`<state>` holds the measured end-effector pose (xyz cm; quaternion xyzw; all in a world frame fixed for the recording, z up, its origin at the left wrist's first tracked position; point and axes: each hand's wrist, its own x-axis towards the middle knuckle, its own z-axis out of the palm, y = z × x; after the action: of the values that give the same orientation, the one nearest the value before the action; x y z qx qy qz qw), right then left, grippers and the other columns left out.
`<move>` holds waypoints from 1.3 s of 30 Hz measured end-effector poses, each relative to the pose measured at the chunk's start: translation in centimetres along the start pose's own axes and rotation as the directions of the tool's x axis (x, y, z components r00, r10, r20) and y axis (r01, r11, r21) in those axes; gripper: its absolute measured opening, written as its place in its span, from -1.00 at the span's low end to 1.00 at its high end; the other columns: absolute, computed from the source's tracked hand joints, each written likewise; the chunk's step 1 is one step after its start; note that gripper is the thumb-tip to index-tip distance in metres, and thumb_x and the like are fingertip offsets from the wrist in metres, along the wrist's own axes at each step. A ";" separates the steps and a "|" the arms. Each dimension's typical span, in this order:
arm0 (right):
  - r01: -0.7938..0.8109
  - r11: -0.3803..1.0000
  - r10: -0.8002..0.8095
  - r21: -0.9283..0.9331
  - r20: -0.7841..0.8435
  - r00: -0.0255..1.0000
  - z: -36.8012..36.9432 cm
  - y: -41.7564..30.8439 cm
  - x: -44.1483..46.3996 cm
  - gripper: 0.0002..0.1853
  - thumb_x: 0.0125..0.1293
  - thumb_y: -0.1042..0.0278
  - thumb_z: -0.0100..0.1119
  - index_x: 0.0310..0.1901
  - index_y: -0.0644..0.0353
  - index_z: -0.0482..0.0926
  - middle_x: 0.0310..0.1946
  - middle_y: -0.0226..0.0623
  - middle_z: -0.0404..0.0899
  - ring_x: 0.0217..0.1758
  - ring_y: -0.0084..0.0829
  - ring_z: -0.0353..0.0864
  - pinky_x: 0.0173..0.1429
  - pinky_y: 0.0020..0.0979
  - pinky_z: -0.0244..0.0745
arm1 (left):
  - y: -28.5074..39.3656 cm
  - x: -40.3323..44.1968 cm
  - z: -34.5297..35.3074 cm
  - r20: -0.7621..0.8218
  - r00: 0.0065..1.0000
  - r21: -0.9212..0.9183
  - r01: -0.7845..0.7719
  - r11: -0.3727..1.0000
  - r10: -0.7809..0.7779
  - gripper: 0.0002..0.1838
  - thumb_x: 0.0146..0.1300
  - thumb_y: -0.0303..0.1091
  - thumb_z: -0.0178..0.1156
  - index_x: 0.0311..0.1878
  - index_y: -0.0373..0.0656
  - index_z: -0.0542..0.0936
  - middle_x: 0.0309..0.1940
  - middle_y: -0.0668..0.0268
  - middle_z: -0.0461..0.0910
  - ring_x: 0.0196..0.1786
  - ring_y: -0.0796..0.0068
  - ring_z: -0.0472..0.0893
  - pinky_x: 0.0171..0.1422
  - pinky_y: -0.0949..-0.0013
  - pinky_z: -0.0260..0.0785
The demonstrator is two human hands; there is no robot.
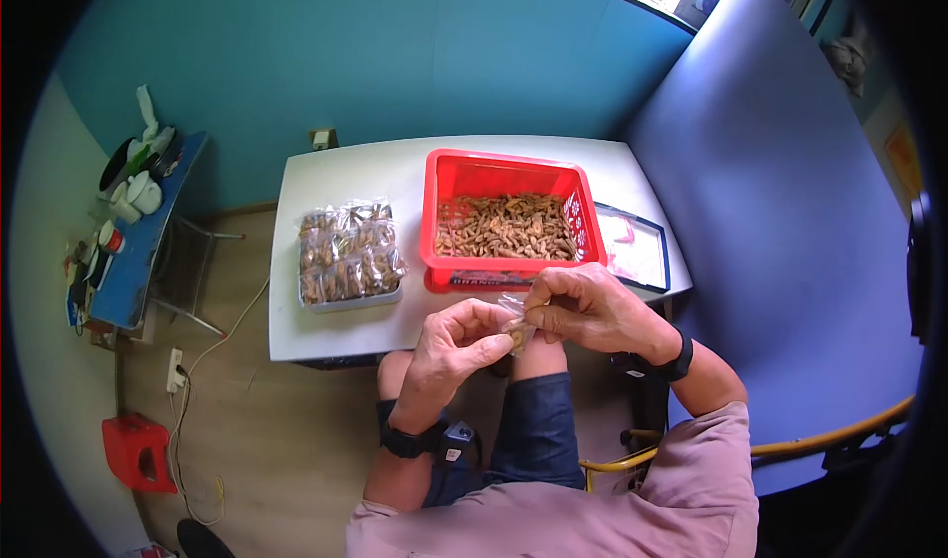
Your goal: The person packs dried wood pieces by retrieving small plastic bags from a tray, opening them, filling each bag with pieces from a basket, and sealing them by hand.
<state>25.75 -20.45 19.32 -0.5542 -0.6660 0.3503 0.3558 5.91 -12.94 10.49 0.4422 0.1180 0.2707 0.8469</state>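
Note:
Between my two hands, over my lap at the table's front edge, is a small clear plastic bag (517, 331) with a few brown dried pieces in it. My left hand (456, 346) pinches the bag from its left side. The fingers of my right hand (591, 309) are closed at its upper right edge. Just beyond them stands a red plastic basket (431, 212), holding a heap of brown dried pieces (509, 226). Left of it, a light-coloured tray (357, 303) is filled with several packed clear bags (348, 250) of similar pieces.
A dark-framed flat tray (642, 250) with clear plastic in it lies right of the basket on the white table (415, 336). A tall blue panel (770, 193) borders the right side. At left are a blue side table (123, 286), a red stool (140, 451) and a power strip (176, 370).

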 end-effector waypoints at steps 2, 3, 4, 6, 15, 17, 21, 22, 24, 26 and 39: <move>-0.035 0.998 0.034 0.049 0.004 0.999 1.1 -0.7 -1.2 -0.87 0.30 0.52 0.30 -0.31 0.30 0.51 -0.51 -0.31 0.55 -0.46 -0.57 0.57 -0.34 -0.41 0.51 | -0.4 -1.5 0.6 -0.004 1.000 0.039 -0.005 0.999 0.005 -0.83 0.36 -0.49 0.29 -0.03 -0.31 0.60 -0.17 0.35 0.68 -0.14 0.68 0.61 0.02 0.53 0.49; -0.077 0.992 0.077 0.096 0.008 0.997 1.6 -1.0 -1.9 -0.86 0.29 0.51 0.31 -0.31 0.30 0.51 -0.51 -0.31 0.56 -0.47 -0.57 0.57 -0.35 -0.42 0.51 | -0.6 -2.3 1.1 -0.005 1.000 0.072 -0.006 0.997 0.007 -0.87 0.37 -0.48 0.29 -0.09 -0.30 0.61 -0.23 0.37 0.67 -0.19 0.69 0.61 -0.03 0.54 0.50; -0.043 0.995 0.044 0.090 -0.005 0.999 2.1 -1.1 -2.6 -0.88 0.32 0.51 0.30 -0.29 0.30 0.52 -0.52 -0.35 0.56 -0.49 -0.60 0.55 -0.38 -0.46 0.49 | -0.3 -3.0 2.1 -0.020 1.000 0.079 -0.017 0.997 0.018 -0.91 0.37 -0.47 0.29 -0.15 -0.28 0.61 -0.29 0.40 0.66 -0.25 0.71 0.60 -0.09 0.55 0.50; -0.026 0.992 0.029 0.121 -0.019 0.999 2.9 -1.3 -4.2 -0.90 0.34 0.52 0.28 -0.28 0.30 0.53 -0.51 -0.39 0.56 -0.49 -0.62 0.54 -0.39 -0.49 0.49 | -1.0 -4.4 2.7 -0.013 1.000 0.089 -0.023 0.996 0.025 -0.90 0.38 -0.45 0.28 -0.15 -0.27 0.61 -0.30 0.39 0.66 -0.26 0.72 0.59 -0.10 0.56 0.49; -0.127 0.930 0.154 0.344 -0.052 0.987 6.7 -0.9 -10.9 -0.94 0.39 0.53 0.24 -0.25 0.30 0.57 -0.47 -0.45 0.58 -0.46 -0.68 0.56 -0.38 -0.58 0.51 | -4.0 -9.4 5.0 -0.050 0.997 0.215 0.063 0.975 -0.053 -0.82 0.44 -0.32 0.21 -0.13 -0.25 0.64 -0.31 0.37 0.67 -0.29 0.66 0.61 -0.15 0.53 0.49; -0.058 0.951 0.084 0.303 -0.073 0.994 7.2 -0.7 -11.6 -0.95 0.37 0.55 0.26 -0.25 0.30 0.57 -0.46 -0.44 0.59 -0.44 -0.68 0.57 -0.37 -0.57 0.52 | -4.8 -10.2 4.9 -0.056 0.996 0.226 0.075 0.971 -0.064 -0.81 0.44 -0.31 0.21 -0.10 -0.25 0.65 -0.28 0.34 0.68 -0.28 0.62 0.62 -0.12 0.50 0.52; -0.093 0.934 0.131 0.344 -0.091 0.987 8.1 -0.5 -11.8 -0.96 0.33 0.59 0.26 -0.28 0.31 0.58 -0.49 -0.46 0.56 -0.46 -0.70 0.52 -0.37 -0.58 0.49 | -4.8 -11.1 5.4 -0.121 0.991 0.232 0.081 0.969 -0.054 -0.82 0.42 -0.34 0.22 -0.11 -0.25 0.68 -0.28 0.34 0.69 -0.27 0.62 0.63 -0.12 0.50 0.52; -0.088 0.934 0.125 0.346 -0.087 0.988 8.3 -0.2 -11.7 -0.96 0.33 0.59 0.26 -0.28 0.31 0.58 -0.49 -0.46 0.56 -0.46 -0.70 0.52 -0.37 -0.58 0.49 | -4.7 -11.2 5.6 -0.176 0.984 0.197 0.072 0.978 -0.037 -0.84 0.41 -0.36 0.23 -0.11 -0.25 0.69 -0.29 0.34 0.69 -0.27 0.62 0.63 -0.12 0.49 0.52; -0.082 0.914 0.120 0.397 -0.073 0.990 8.9 0.6 -11.1 -0.95 0.30 0.59 0.27 -0.30 0.32 0.58 -0.53 -0.48 0.53 -0.47 -0.71 0.49 -0.40 -0.58 0.44 | -5.4 -11.0 4.8 -0.165 0.986 0.191 0.041 0.981 -0.009 -0.86 0.39 -0.38 0.25 -0.12 -0.25 0.69 -0.29 0.36 0.69 -0.26 0.64 0.63 -0.12 0.50 0.51; -0.081 0.912 0.117 0.403 -0.065 0.991 9.3 1.3 -10.5 -0.95 0.28 0.58 0.30 -0.30 0.30 0.60 -0.54 -0.50 0.52 -0.48 -0.72 0.49 -0.40 -0.61 0.42 | -6.1 -11.0 4.4 -0.173 0.985 0.130 0.004 0.992 0.019 -0.90 0.35 -0.42 0.29 -0.15 -0.22 0.69 -0.31 0.43 0.67 -0.26 0.71 0.59 -0.11 0.54 0.45; -0.137 0.711 0.201 0.690 -0.013 0.979 13.0 7.5 -4.7 -0.82 0.24 0.64 0.26 -0.13 0.29 0.56 -0.44 -0.51 0.54 -0.48 -0.75 0.44 -0.44 -0.64 0.32 | -8.2 -9.1 -1.0 -0.368 0.929 0.012 0.052 0.999 -0.044 -0.89 0.32 -0.40 0.33 -0.15 -0.20 0.68 -0.34 0.43 0.65 -0.29 0.70 0.58 -0.10 0.54 0.44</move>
<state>18.81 -24.96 5.90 -0.4568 -0.4198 0.5778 0.5303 0.85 -21.23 2.91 0.3895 0.2882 0.3266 0.8115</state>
